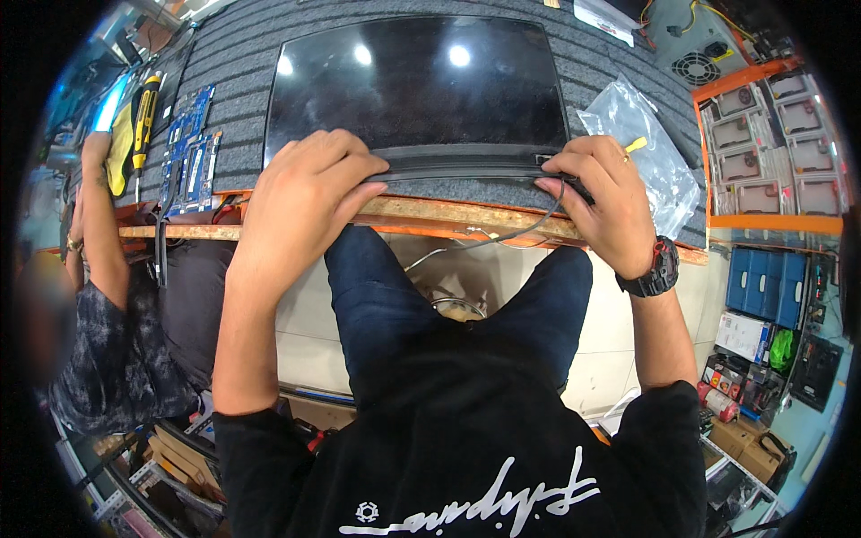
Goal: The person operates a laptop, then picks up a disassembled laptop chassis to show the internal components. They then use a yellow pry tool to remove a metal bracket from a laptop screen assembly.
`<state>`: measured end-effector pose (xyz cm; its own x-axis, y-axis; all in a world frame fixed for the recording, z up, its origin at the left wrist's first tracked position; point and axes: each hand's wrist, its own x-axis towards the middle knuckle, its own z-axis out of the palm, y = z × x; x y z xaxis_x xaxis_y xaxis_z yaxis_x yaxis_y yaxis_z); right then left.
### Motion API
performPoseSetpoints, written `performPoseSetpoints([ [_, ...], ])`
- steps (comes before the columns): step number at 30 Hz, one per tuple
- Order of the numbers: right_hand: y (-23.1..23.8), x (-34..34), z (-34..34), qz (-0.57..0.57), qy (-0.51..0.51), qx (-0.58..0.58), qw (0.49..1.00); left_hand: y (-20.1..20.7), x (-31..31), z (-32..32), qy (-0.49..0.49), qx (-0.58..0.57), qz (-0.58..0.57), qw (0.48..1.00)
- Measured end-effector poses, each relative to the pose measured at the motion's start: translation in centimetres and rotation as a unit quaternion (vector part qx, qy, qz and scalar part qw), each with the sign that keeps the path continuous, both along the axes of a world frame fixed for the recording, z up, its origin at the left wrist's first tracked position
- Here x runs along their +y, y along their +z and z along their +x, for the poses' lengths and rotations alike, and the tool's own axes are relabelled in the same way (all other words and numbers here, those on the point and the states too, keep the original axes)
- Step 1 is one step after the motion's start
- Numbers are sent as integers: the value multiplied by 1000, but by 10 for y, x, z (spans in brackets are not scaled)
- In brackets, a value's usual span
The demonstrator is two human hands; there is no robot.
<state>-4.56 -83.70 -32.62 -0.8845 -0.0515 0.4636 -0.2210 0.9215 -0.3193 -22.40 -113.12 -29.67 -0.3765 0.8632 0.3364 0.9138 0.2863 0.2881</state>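
A glossy black laptop screen [417,99] lies face up on the grey ribbed mat, its dark lower strip [466,163] along the bench's near edge. My left hand [309,184] pinches that strip left of the middle, thumb below and fingers on top. At the lower right corner my right hand [605,193], with a black watch [659,269] on the wrist, closes its thumb and fingers on the strip. A thin dark cable [516,235] hangs from beside the right fingertips and curves down to the left over the bench edge. What lies under my fingers is hidden.
Clear plastic bag [650,148] lies right of the screen. Blue circuit boards [193,166] and a yellow-black screwdriver [143,121] lie left, near another person's arm [103,215]. At right are a power supply [704,45] and an orange rack [773,220]. The wooden bench edge [430,211] fronts my knees.
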Motion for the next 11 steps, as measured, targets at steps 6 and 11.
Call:
performPoseSetpoints([
  [6,1,7,5,-36,-9,-4,999,-1,0,7,4,25,7,1000],
  [11,0,6,8,-45,-10,4,999,0,1,11,-1,28,4,1000],
])
